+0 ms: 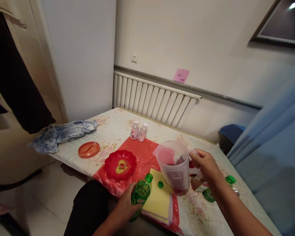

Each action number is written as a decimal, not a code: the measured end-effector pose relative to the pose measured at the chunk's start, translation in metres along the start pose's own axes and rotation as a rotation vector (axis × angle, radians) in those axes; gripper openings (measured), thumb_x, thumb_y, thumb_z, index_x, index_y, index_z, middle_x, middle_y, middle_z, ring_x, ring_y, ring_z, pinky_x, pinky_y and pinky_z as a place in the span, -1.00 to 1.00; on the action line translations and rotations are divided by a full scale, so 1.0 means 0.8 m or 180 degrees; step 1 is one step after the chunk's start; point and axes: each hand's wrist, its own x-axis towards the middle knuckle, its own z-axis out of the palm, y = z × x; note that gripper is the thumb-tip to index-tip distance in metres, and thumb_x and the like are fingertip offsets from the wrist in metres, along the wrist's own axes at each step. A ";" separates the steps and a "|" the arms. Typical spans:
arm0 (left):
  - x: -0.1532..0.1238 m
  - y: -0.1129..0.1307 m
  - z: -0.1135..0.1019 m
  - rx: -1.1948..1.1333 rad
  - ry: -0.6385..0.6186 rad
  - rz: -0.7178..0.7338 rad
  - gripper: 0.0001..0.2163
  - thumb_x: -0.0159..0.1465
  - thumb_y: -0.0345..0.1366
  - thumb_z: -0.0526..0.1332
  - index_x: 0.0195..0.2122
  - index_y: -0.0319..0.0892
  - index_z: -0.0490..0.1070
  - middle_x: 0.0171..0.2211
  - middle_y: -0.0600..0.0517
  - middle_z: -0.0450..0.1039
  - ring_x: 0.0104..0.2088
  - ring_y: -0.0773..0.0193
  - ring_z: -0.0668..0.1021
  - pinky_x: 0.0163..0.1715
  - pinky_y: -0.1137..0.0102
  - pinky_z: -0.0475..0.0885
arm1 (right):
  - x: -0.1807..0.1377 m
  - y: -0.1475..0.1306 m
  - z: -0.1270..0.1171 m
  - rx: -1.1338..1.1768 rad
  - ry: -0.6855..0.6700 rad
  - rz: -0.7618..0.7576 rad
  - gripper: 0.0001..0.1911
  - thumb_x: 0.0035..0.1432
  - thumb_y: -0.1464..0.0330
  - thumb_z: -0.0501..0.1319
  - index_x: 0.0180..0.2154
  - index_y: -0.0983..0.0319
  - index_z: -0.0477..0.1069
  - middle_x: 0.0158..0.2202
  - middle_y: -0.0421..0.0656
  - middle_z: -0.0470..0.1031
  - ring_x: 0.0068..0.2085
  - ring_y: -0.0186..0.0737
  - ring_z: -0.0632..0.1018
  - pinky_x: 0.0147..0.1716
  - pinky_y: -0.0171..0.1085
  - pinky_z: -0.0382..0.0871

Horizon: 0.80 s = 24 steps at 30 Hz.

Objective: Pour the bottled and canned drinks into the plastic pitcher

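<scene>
My right hand (206,168) grips the handle of a clear plastic jug (174,167), held slightly tilted above the table with a little red liquid at its bottom. My left hand (127,205) is wrapped round a green bottle (140,194) at the near table edge; a green cap sits on its neck. A loose green cap (160,184) lies on a stack of yellow sheets (159,200). Another green bottle (217,190) lies behind my right wrist, partly hidden.
A red heart-patterned dish (120,165) rests on a red plastic sheet (142,150). Two small pink bottles (138,131) stand toward the back. An orange lid (88,149) and a blue cloth (61,134) lie at the left. A radiator (152,100) lines the wall.
</scene>
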 end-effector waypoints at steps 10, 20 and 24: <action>0.002 -0.023 0.002 0.0073 0.0152 0.0015 -0.30 -0.07 -0.49 0.25 0.18 -0.21 0.23 0.19 -0.14 0.37 0.20 0.01 0.40 0.23 0.16 0.26 | -0.019 -0.013 -0.020 -0.0653 -0.0573 -0.0043 -0.60 -0.06 0.02 0.30 -0.56 0.21 0.36 -0.63 -0.23 0.34 -0.61 -0.31 0.36 -0.65 -0.33 0.22; 0.000 -0.024 -0.006 0.0021 0.0177 0.0116 -0.32 -0.07 -0.49 0.23 0.16 -0.19 0.26 0.16 -0.11 0.40 0.18 0.01 0.42 0.20 0.16 0.30 | -0.018 -0.028 -0.006 -0.1313 -0.1161 -0.0362 -0.60 0.04 0.04 0.25 -0.57 0.20 0.31 -0.61 -0.28 0.25 -0.56 -0.34 0.30 -0.60 -0.36 0.16; 0.000 -0.027 -0.007 0.0062 0.0241 0.0115 -0.34 -0.07 -0.48 0.24 0.14 -0.19 0.28 0.14 -0.12 0.42 0.17 0.00 0.43 0.19 0.16 0.31 | -0.016 -0.039 0.003 -0.1573 -0.1270 -0.0570 -0.61 0.08 0.06 0.22 -0.57 0.21 0.31 -0.60 -0.28 0.25 -0.53 -0.35 0.29 -0.58 -0.36 0.14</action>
